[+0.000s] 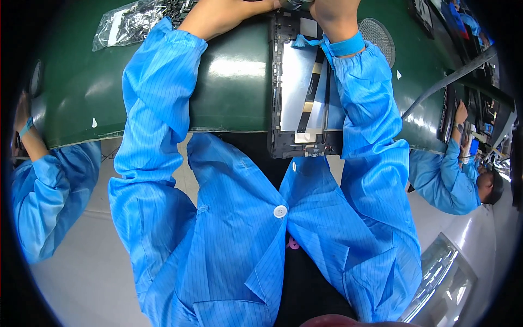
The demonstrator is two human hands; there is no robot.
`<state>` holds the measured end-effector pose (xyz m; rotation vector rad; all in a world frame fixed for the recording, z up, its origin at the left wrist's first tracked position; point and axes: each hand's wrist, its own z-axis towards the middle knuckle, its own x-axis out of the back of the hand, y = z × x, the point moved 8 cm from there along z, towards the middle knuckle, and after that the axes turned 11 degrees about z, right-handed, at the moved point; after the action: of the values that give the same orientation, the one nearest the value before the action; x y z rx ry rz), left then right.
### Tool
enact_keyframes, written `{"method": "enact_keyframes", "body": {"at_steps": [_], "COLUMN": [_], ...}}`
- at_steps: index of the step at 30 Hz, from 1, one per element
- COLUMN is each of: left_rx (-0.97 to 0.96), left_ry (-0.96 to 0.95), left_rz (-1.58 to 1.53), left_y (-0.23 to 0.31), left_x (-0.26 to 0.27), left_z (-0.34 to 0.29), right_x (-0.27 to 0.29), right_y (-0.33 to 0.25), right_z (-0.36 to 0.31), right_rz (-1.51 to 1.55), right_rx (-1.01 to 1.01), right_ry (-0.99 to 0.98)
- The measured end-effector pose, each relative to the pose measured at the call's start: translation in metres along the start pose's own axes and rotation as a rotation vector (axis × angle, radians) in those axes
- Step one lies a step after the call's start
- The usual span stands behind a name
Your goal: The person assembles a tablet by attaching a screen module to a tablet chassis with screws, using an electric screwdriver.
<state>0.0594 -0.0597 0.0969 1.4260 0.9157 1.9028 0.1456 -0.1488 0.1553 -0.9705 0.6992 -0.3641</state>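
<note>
At the top edge of the head view, my left hand (pixel 231 12) reaches to the right, one digit stretched toward a shiny metallic object (pixel 297 3) that the edge cuts off. My right hand (pixel 336 19), with a blue strap (pixel 348 45) round its wrist, lies just right of that object. Most of the fingers of both hands are out of the picture, so I cannot make out their grip. Below them lies an opened flat electronic device (pixel 277 98) with a black frame, silver panels and dark ribbon cables. My right sleeve covers part of its right side.
A clear plastic bag (pixel 128 24) of small dark parts lies at the far left of the green table (pixel 231 98). A perforated round metal piece (pixel 378 41) is beside my right wrist. People in blue coats sit at left (pixel 52 191) and right (pixel 449 180).
</note>
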Motion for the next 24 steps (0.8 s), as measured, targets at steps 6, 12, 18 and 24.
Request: {"method": "enact_keyframes", "body": {"at_steps": [6,12,18,24], "left_rx": [0.04,0.012,0.004,0.018], "left_ry": [0.0,0.014,0.018,0.023], "left_rz": [-0.028,0.019,0.018,0.053], "left_y": [-0.005,0.0,-0.003,0.0], "left_x": [-0.002,0.001,0.0,0.0], "left_z": [-0.003,0.002,0.001,-0.001], "right_x": [-0.003,-0.007,-0.008,-0.004], "right_y": [0.003,0.001,0.004,0.011], "right_z": [-0.001,0.004,0.002,0.004], "right_rz": [-0.017,-0.105,-0.114,-0.089], "right_rx": [0.008,-0.045,-0.024,-0.015], "right_ry": [-0.005,-0.008,0.008,0.027]}}
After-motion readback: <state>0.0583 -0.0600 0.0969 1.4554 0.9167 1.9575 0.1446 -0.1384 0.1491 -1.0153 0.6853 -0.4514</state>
